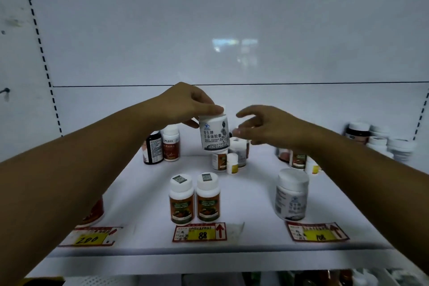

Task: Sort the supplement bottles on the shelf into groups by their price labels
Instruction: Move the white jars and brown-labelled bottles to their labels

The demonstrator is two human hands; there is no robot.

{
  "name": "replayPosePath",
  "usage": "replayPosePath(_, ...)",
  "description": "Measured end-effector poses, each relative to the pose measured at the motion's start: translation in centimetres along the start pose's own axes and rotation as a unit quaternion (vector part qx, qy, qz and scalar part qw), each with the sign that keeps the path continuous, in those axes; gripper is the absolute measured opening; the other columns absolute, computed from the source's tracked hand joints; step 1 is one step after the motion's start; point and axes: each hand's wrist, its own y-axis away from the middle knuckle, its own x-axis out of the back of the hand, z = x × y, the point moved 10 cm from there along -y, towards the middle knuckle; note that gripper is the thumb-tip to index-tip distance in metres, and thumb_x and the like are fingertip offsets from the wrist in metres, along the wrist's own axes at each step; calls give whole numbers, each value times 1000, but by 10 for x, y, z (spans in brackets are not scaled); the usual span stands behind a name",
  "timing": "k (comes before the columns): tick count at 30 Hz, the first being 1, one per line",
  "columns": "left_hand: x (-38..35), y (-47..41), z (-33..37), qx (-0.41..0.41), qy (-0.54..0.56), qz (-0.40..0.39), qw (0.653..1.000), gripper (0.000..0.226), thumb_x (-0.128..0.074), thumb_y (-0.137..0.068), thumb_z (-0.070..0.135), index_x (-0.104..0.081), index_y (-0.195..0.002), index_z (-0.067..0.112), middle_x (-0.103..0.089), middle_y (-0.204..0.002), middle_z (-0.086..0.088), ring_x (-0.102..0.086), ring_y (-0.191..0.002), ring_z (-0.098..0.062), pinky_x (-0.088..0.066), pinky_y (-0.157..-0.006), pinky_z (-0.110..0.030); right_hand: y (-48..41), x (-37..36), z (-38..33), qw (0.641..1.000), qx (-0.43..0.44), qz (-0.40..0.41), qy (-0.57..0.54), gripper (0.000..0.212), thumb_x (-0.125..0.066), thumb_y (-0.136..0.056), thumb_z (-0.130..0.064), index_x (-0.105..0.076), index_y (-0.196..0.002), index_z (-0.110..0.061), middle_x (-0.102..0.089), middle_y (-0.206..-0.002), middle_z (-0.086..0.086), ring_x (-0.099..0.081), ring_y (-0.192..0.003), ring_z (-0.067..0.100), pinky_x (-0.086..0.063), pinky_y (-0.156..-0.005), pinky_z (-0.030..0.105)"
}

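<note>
White shelf (pixel 232 193), left hand (pixel 185 104) gripping raised bottle (pixel 214 133), right hand (pixel 267 127) spread beside

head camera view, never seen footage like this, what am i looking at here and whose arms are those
There is no machine here. A person wears a camera on the head, so this single picture looks forward and down along their own bare arms at a white shop shelf. The left hand grips a white bottle by its cap, lifted above the shelf. The right hand is open beside it, fingers relaxed, holding nothing. Along the front edge lie three price tags: a 200 label, an 88 label and a 108 label. Two brown-labelled bottles stand behind the 88 label. A second white bottle stands behind the 108 label. A cluster of mixed bottles stands further back.
</note>
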Motion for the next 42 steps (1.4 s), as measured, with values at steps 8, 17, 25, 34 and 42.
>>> replayPosePath(8, -93, -22, 69, -51, 36, -40, 997, 43, -79, -67, 39, -65, -99, 14, -70, -90, -2, -70, -80, -13, -60, -66, -28, 32, 75, 22, 997, 22, 37, -59, 36, -74, -75, -12, -61, -108, -15, -74, -87, 3, -71, -82, 17, -58, -74, 31)
replayPosePath(17, -173, -24, 102, -76, -8, -148, 986, 41, -74, -72, 41, -64, -100, 15, -68, -97, 0, -68, -84, -9, -60, -69, -28, 65, 110, 77, 999, -16, 4, -29, 38, -80, -65, -12, -67, -101, -14, -71, -96, 9, -71, -81, 15, -57, -65, 23)
replayPosePath(25, -191, -14, 54, -61, -235, -217, 945, 19, -76, -72, 37, -62, -84, 38, -62, -80, 24, -59, -75, 5, -43, -65, -11, 77, 101, 128, 998, -51, -27, -4, 44, -85, -59, -11, -64, -97, -17, -69, -99, 0, -68, -81, 9, -54, -62, 17)
replayPosePath(34, -204, -7, 42, -37, -234, -239, 942, 18, -77, -73, 33, -61, -76, 41, -64, -83, 23, -67, -86, -15, -57, -76, -29, 85, 65, 154, 993, -61, -84, 48, 47, -86, -58, -26, -62, -98, -27, -67, -99, -11, -65, -85, 7, -56, -77, 26)
replayPosePath(42, -147, -7, 47, -32, -238, -157, 958, 22, -60, -84, 44, -66, -99, 28, -67, -101, 13, -60, -96, -8, -47, -86, -26, 70, 86, 126, 992, -53, -42, 103, 82, -59, -55, -70, -48, -126, -31, -54, -118, -16, -53, -105, 4, -42, -80, 19)
